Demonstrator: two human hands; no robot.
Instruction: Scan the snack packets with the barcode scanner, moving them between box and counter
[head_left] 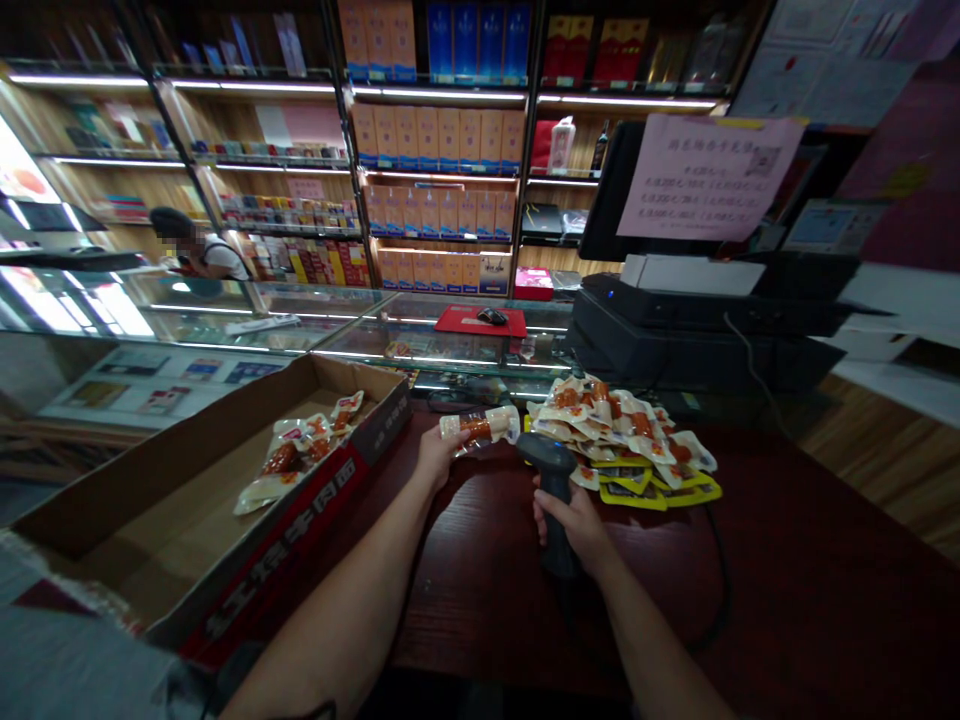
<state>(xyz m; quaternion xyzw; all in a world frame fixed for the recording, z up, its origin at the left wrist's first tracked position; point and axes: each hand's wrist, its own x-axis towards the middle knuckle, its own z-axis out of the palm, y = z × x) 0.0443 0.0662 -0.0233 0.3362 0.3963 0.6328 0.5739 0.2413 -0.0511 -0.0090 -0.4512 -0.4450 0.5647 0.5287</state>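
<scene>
My left hand (pixel 435 458) is closed on one end of a clear and cream packet of sausage (pixel 491 428), held up above the dark red table. Wrapped round the handle of a black handheld barcode scanner (pixel 553 490) is my right hand (pixel 581 520). The scanner's head points toward the packet, a small gap apart. To the right lies a heap of similar sausage packets (pixel 600 410), with several yellow-edged packets (pixel 645 485) at its front. On the left, an open cardboard box (pixel 352 462) contains a few more sausage packets (pixel 300 447).
The scanner's cable (pixel 724 570) curves over the table (pixel 480 600) at right. Behind stands a glass counter (pixel 360 340) with a mouse (pixel 491 316) on a red mat (pixel 450 320). A printer (pixel 675 325) and monitor sit at back right. A person (pixel 225 258) is far left.
</scene>
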